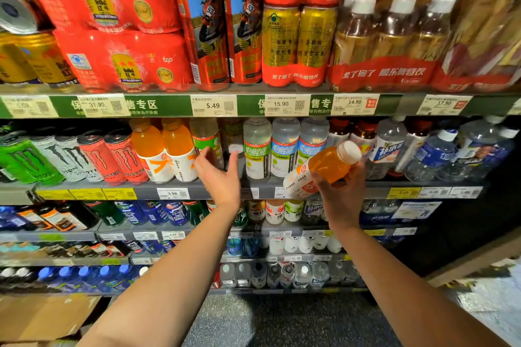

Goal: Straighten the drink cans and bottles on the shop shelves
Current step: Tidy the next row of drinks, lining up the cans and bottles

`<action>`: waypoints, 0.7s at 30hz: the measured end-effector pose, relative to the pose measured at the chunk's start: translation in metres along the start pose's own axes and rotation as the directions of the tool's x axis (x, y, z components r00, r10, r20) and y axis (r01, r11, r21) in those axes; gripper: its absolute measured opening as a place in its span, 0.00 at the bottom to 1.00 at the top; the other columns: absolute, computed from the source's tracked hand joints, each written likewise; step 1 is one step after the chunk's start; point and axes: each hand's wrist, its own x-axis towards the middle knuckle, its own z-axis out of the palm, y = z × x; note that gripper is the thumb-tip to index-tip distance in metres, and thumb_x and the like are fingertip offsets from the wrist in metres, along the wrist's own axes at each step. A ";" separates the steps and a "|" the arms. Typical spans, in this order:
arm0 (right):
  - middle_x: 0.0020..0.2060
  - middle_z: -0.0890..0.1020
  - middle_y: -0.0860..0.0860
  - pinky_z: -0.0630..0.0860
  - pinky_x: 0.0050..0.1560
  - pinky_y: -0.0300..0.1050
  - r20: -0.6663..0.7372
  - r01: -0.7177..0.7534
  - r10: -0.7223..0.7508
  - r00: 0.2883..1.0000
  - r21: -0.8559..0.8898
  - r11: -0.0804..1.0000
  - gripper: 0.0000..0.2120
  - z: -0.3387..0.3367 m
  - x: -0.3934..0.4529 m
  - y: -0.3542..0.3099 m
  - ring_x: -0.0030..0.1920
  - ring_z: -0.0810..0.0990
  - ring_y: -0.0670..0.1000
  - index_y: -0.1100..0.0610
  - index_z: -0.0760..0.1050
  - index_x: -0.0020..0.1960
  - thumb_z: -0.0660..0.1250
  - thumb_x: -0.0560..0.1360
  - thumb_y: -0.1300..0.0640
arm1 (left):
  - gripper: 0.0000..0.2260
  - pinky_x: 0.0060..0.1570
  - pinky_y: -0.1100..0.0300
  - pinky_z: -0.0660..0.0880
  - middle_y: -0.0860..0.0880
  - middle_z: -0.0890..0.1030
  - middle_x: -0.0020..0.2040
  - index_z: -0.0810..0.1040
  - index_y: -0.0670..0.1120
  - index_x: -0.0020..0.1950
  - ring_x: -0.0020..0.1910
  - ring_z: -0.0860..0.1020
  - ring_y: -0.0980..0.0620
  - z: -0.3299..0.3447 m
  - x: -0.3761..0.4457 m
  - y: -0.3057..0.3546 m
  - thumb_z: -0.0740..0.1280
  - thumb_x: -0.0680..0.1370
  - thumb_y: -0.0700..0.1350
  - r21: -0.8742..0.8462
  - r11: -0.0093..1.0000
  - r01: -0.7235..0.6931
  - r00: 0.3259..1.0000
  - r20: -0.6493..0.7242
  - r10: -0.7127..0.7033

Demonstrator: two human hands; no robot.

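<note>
A shop: stocked drink shelves (pixel 253 189) edged with price tags (pixel 213 105).

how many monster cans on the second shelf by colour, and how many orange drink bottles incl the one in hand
green monster can: 1
white monster can: 1
red monster cans: 2
orange bottles on the shelf: 2
orange bottle in the right hand: 1
total: 7
</note>
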 end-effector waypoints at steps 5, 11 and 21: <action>0.47 0.83 0.43 0.80 0.48 0.51 0.012 -0.034 0.034 0.999 0.021 0.999 0.25 0.008 -0.001 0.003 0.50 0.82 0.44 0.40 0.68 0.54 0.76 0.64 0.36 | 0.34 0.72 0.47 0.64 0.43 0.67 0.71 0.60 0.41 0.76 0.72 0.66 0.43 -0.003 0.012 -0.004 0.74 0.75 0.45 0.082 0.996 0.041 0.999 -0.010 -0.040; 0.47 0.81 0.41 0.79 0.46 0.43 0.024 -0.037 0.037 0.999 0.016 0.999 0.25 0.014 -0.003 0.003 0.49 0.81 0.42 0.41 0.68 0.52 0.75 0.63 0.34 | 0.33 0.69 0.45 0.67 0.43 0.67 0.69 0.61 0.43 0.76 0.70 0.68 0.43 0.001 0.019 -0.002 0.73 0.75 0.44 0.143 0.987 0.069 0.997 -0.038 -0.064; 0.48 0.82 0.40 0.77 0.44 0.31 0.028 -0.029 0.029 0.999 0.020 0.999 0.23 0.015 0.000 0.003 0.49 0.81 0.40 0.42 0.69 0.53 0.77 0.65 0.39 | 0.29 0.59 0.43 0.74 0.46 0.76 0.64 0.64 0.47 0.71 0.63 0.76 0.43 0.005 0.034 -0.001 0.73 0.75 0.47 0.267 0.962 0.050 0.998 0.013 -0.055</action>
